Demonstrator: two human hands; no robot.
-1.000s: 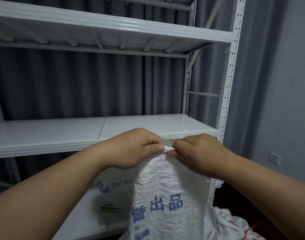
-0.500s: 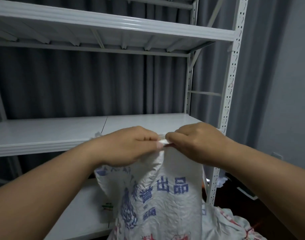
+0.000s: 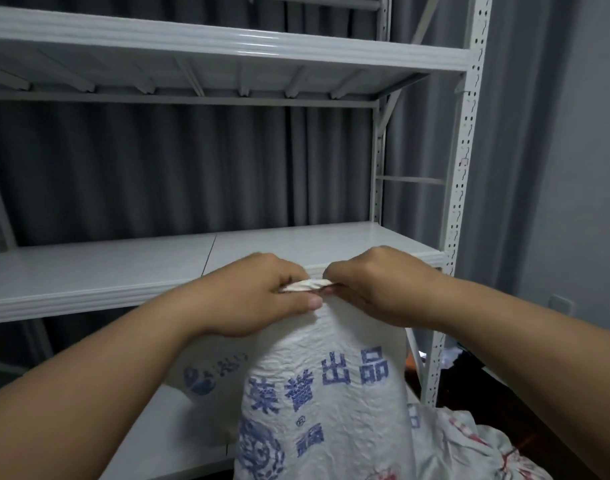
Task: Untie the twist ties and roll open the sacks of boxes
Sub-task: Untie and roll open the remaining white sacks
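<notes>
Between both hands (image 3: 262, 296) (image 3: 376, 285), upright sack (image 3: 331, 393) mouth up.

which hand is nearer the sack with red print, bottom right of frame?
Right. The right hand pinches the neck of the blue-printed sack, on the side toward the red-printed sack; the left hand holds that neck from the far side.
</notes>
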